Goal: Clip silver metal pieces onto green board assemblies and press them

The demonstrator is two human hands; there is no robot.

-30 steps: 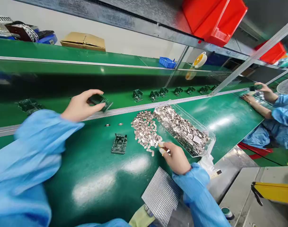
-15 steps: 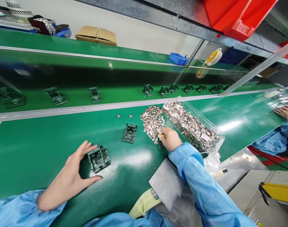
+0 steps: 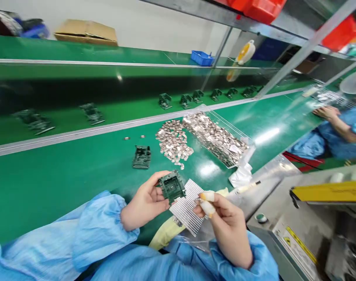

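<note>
Your right hand (image 3: 229, 226), thumb and forefinger wrapped in white, pinches a small metal part (image 3: 197, 200) by the ribbed sheet's (image 3: 187, 212) right edge. Your left hand (image 3: 145, 205) grips a board (image 3: 172, 187) near that sheet's upper left side. Beyond, on the table (image 3: 78, 168), a second board (image 3: 142, 157) lies left of the loose pile (image 3: 172, 140); the filled tray (image 3: 250, 151) adjoins the pile's right. Further boards (image 3: 165, 100) stand beyond the rail (image 3: 116, 130).

Dark green on the circuit board (image 3: 172, 187); silver with fine stripes on the sheet (image 3: 188, 210); pale silver on the metal parts (image 3: 173, 142); white and yellow on the finger covers (image 3: 207, 196); blue on the sleeves (image 3: 98, 230); green across the table (image 3: 63, 183).
</note>
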